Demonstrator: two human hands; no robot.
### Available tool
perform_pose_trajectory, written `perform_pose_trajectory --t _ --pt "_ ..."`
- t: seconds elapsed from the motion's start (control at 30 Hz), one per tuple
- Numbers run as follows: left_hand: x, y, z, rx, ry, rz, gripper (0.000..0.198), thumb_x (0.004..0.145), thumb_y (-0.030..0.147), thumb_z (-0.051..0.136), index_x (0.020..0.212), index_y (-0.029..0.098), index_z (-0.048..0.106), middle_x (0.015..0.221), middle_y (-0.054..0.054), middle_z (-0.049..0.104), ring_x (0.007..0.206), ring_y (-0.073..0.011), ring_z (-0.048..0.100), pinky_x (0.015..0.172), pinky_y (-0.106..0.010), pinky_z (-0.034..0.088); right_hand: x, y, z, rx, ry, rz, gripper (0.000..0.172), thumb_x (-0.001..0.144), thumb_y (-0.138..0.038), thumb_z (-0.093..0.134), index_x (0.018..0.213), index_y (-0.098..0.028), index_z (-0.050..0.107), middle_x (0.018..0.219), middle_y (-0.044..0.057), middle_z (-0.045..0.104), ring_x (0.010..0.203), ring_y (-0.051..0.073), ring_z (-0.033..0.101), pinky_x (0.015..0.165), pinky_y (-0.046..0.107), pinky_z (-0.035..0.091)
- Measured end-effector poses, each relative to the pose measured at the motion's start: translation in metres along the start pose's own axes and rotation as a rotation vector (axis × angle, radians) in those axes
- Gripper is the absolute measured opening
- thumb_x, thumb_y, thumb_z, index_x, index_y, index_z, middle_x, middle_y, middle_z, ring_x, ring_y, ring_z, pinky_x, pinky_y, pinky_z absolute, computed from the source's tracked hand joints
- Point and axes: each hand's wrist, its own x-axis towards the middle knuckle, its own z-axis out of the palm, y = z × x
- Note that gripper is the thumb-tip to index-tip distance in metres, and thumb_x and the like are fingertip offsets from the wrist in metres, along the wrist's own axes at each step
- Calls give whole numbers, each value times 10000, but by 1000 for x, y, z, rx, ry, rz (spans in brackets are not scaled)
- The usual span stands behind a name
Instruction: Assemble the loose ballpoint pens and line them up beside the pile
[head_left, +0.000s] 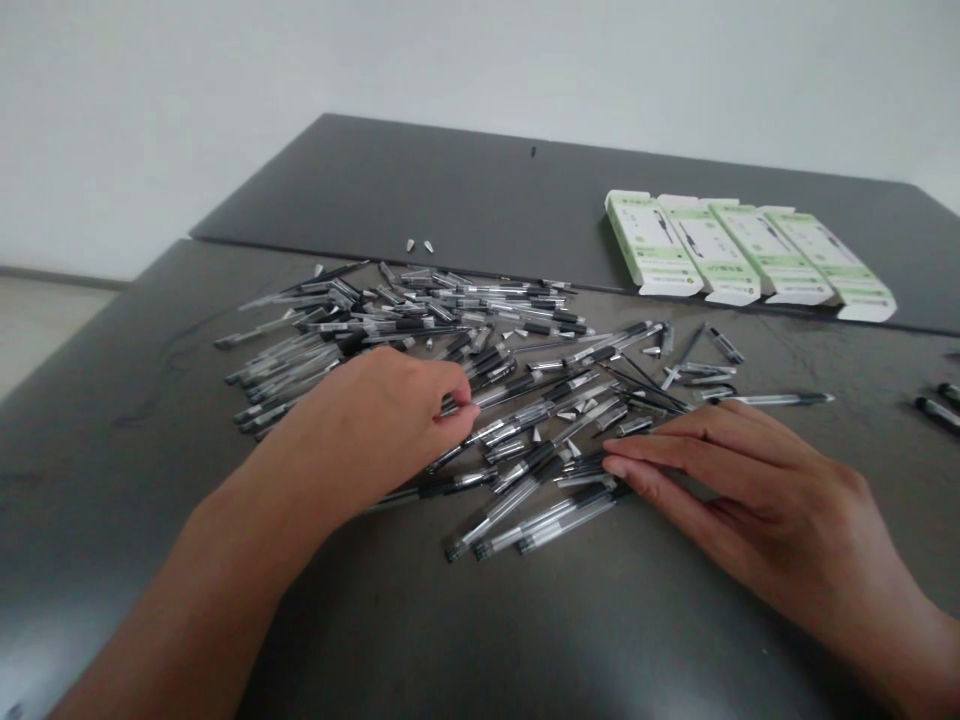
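Note:
My left hand [390,405] reaches over the middle of a wide heap of clear pens and black-gripped pen parts. Its thumb and forefinger are closed in a pinch; a clear pen barrel [510,391] shows right beside the fingertips, but whether it is held I cannot tell. On the heap's right edge, my right hand [757,490] has thumb and fingers pressed together at a dark, thin piece too small to name. Just left of those fingertips lie several clear pens [551,520] with black ends. Small silvery cone tips [568,415] are scattered between the hands.
Flattened-looking white and green boxes [720,250] lie in a row at the back right. Two cone tips [419,246] sit beyond the heap on the farther table. Black pen pieces [937,412] are at the right edge. A seam [300,250] divides the two tabletops.

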Motion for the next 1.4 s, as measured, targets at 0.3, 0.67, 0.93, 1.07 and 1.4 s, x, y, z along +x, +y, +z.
perform_pose_trajectory --t 0.3,0.67,0.93,1.07,1.4 --pt "-5 -1 -3 9 -6 1 108 853 330 776 757 285 798 501 25 634 357 -160 471 440 -308 224 5 24 -10 -88 -37 -31 203 1022 -280 782 1223 -296 805 1097 45 787 933 243 713 850 429 549" --pt "0 12 -21 21 -257 -144 200 902 333 604 871 251 784 616 -10 682 514 -193 544 570 -350 279 75 45 -9 -116 -315 -95 177 1067 -356 711 1118 -294 869 1141 59 817 1047 276 737 945 438 502" --pt "-1 15 -24 6 -248 -155 166 942 327 578 876 255 712 596 15 650 503 -179 517 582 -347 270 81 48 0 -93 -341 -92 201 1073 -319 693 1129 -247 872 1059 73 814 948 254 735 875 403 504" --pt "1 20 -25 28 -212 -177 159 950 329 552 894 248 677 564 22 606 470 -172 479 570 -346 259 84 48 2 -113 -353 -97 207 1086 -312 670 1106 -247 865 1024 64 801 927 248 716 850 394 480" --pt "1 24 -26 -6 -124 -168 112 946 288 502 877 241 577 539 34 528 449 -166 464 550 -347 219 94 38 12 -65 -345 -117 213 1098 -309 661 1097 -216 852 995 65 768 875 220 674 795 363 434"
